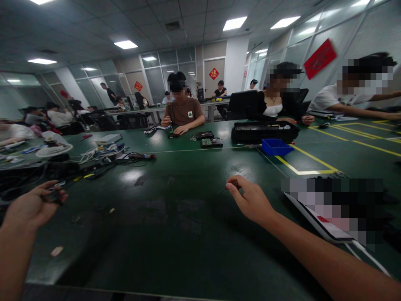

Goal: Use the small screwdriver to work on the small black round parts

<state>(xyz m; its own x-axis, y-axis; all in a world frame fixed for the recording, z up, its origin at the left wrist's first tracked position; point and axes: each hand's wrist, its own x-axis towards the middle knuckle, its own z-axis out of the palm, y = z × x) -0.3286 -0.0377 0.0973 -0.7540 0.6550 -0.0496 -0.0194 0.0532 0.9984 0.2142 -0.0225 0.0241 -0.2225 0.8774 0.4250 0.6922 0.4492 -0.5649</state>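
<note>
My left hand [33, 207], palm turned up at the left edge of the table, has its fingers curled round a small dark and silvery metal part [54, 194]. I cannot make out its exact kind. Over the middle right of the green table [140, 246], my right hand [252, 198] is closed, thumb against forefinger, on a screwdriver [222, 191]. Its thin shaft points left from the fingertips, while most of the handle is hidden in the hand. The two hands are far apart.
Tangled cables [109, 159] lie at the left. Across sits a person in a brown shirt [184, 110], working on a small device. Nearby are opened hard drives [211, 142], a black bin [265, 133] and a blue tray [276, 147]. A tilted, blurred-out screen stands at the right.
</note>
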